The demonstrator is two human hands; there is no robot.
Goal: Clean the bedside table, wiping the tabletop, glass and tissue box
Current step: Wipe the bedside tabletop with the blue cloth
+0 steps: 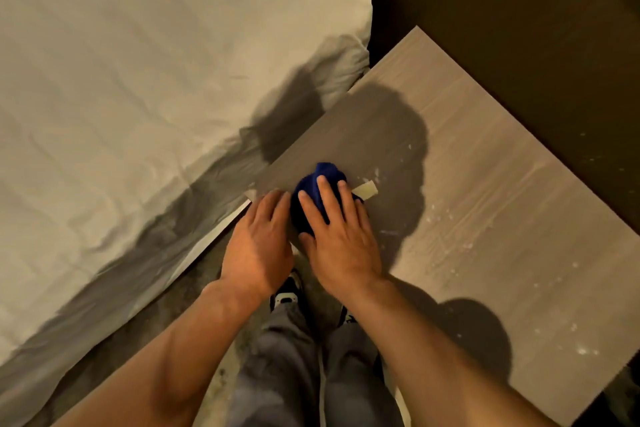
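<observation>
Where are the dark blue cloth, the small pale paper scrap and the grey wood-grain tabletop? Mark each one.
Dark blue cloth (323,175): head view, on its bunched top edge beyond the fingertips.
Small pale paper scrap (366,190): head view, on its middle.
Grey wood-grain tabletop (485,184): head view, on bare lit surface.

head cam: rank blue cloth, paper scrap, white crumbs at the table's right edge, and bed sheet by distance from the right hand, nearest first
1. Blue cloth: under the right hand, fingers pressing on it.
2. Paper scrap: just beyond the fingertips, on the tabletop.
3. Bed sheet and white crumbs: sheet to the left, crumbs to the right; too close to call.
</observation>
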